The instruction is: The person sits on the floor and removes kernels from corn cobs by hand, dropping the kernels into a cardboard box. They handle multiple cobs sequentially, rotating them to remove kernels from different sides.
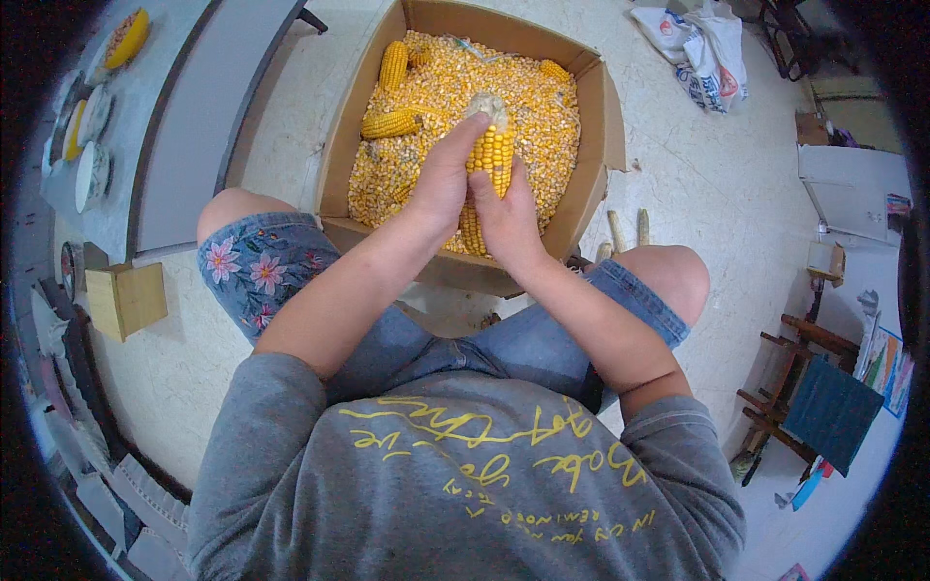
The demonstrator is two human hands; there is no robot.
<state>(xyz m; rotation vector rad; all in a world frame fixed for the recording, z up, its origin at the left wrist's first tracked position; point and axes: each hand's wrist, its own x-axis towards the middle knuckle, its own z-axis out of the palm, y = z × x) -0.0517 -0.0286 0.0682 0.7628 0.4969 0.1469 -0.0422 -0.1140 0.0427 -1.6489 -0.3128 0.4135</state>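
Over a cardboard box (614, 116) of loose corn kernels (443, 80), I hold an upright ear of dried yellow corn (498, 149) in both hands. My left hand (445, 171) grips it from the left, its thumb near the pale bare end. On the lower right of the ear is my right hand (510, 221), thumb pressed against the kernels. More unshelled ears lie on the kernels: one at the upper left (393, 65), one at the left (390, 124), one at the upper right (555, 70). Another ear (471, 231) shows just below my hands, partly hidden.
Several bare corncobs (616, 231) lie on the floor right of the box. A table (163, 109) with bowls stands at the left, near a small wooden box (127, 300). Plastic bags (701, 54) lie at the upper right. A dark-topped stool (832, 414) stands at the right.
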